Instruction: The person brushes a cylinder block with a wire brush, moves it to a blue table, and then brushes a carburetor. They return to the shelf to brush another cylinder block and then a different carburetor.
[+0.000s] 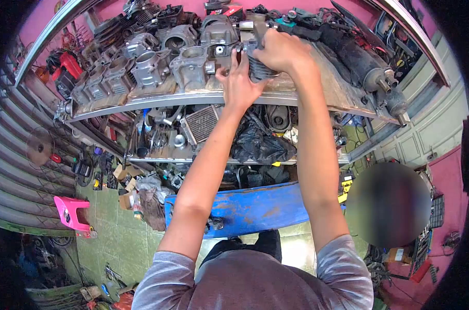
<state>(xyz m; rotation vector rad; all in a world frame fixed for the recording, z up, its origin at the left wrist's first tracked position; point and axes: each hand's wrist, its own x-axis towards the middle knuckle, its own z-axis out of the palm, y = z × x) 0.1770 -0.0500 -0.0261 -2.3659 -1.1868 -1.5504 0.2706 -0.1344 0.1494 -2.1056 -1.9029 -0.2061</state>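
Observation:
My left hand (239,82) is at the top shelf with its fingers spread, against the lower left side of a finned metal engine part (260,68). Over the upper right of that part, my right hand (283,50) has its fingers curled; what they hold, if anything, is hidden beneath the hand. Left of my hands stands a grey cylinder block (191,66), and behind it lies a metal housing (219,31).
More cylinder blocks (150,68) line the shelf's left side. A dark exhaust muffler (361,64) lies at the right. Lower down are a radiator (201,124), black plastic bags (260,144), a blue panel (255,209) and a pink stool (71,211).

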